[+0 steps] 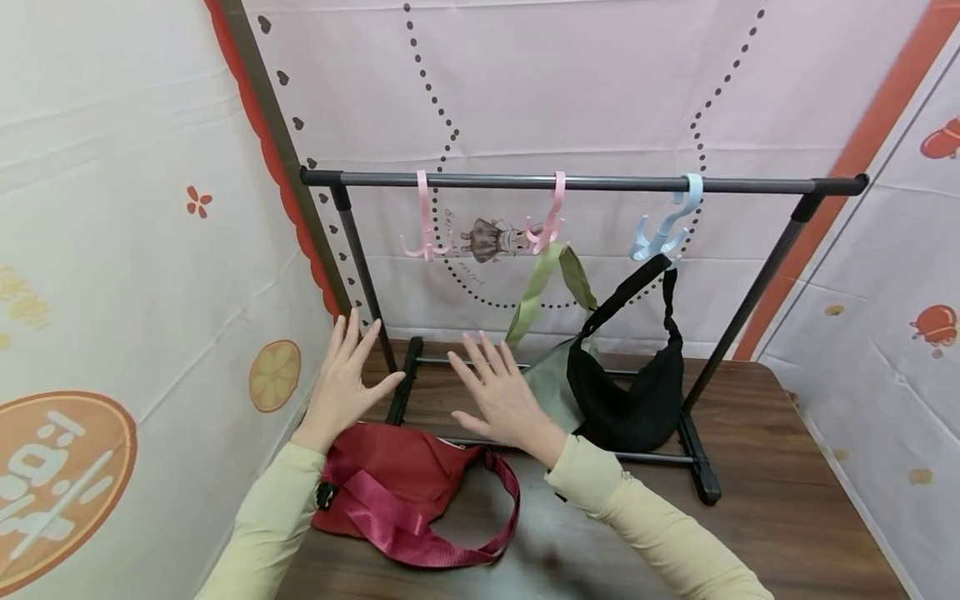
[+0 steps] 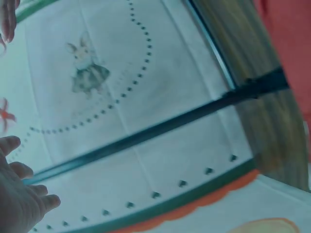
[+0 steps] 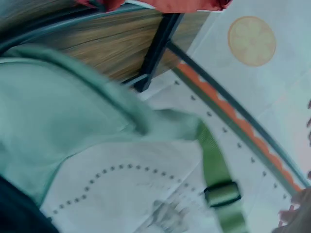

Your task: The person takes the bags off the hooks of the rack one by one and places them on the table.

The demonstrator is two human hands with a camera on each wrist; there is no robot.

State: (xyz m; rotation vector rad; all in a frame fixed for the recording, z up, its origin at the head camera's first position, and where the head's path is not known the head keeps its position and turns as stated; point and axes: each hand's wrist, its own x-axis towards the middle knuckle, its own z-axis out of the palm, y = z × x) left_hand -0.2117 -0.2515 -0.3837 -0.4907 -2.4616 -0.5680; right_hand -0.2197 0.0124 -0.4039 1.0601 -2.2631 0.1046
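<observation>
My left hand (image 1: pixel 341 387) is raised with spread fingers above the red waist bag (image 1: pixel 408 471), whose strap is looped on the table. To its right my right hand (image 1: pixel 504 398) is held up too, its fingers straight, overlapping the green bag (image 1: pixel 553 379) in the head view. Neither hand holds anything. That green bag hangs by its strap from the middle pink hook (image 1: pixel 553 218); its buckle (image 3: pixel 222 194) shows in the right wrist view. A black bag (image 1: pixel 633 400) hangs from the blue hook (image 1: pixel 663 229), partly covering the green one.
A dark metal rack (image 1: pixel 487 180) stands on the wooden table (image 1: pixel 787 467), and another pink hook (image 1: pixel 425 221) hangs on its bar at the left with nothing on it. Printed cloth walls (image 1: pixel 570 83) enclose the table at the back and both sides.
</observation>
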